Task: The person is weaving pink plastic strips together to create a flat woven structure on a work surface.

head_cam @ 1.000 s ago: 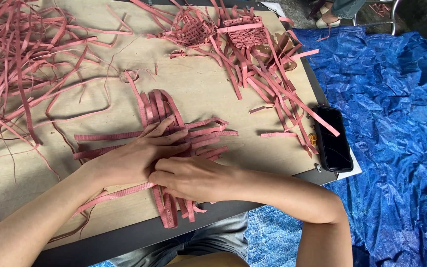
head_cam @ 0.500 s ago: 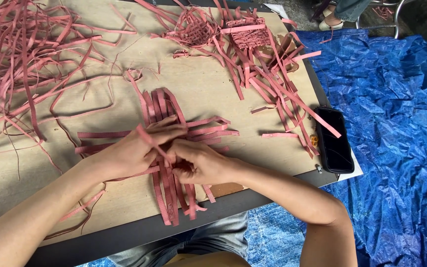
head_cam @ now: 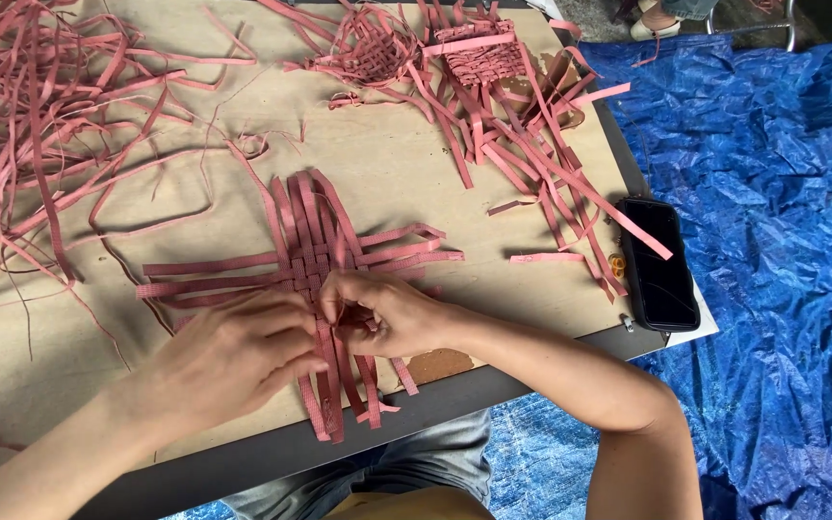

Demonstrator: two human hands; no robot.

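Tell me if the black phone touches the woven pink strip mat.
Apart. The head view shows the black phone at the table's right edge, bare board between it and the woven pink strip mat.

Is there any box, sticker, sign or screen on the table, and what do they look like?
Phone: lies flat at the right edge of the board, beyond the pink strips; a black rectangle with rounded corners, screen dark.
White sheet: a corner peeks out under the phone; plain white, nothing to make out on it.
No boxes, stickers or signs show.
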